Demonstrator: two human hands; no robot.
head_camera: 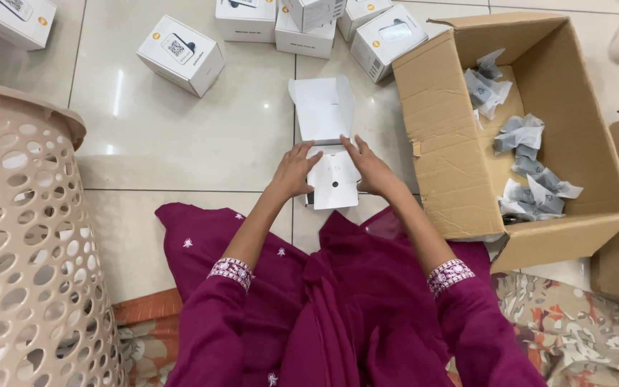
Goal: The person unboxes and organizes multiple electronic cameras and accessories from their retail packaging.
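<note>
Here, left hand [294,172], right hand [370,170], gripping open white box [332,154]

Person's clothing: magenta tunic with small white embroidered motifs; sleeves [216,315] ending in pink-and-white embroidered cuff bands [450,275]; matching magenta scarf draped over the lap.

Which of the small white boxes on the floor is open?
The white box held between the left hand and right hand, lid flap raised; the others stand closed.
</note>
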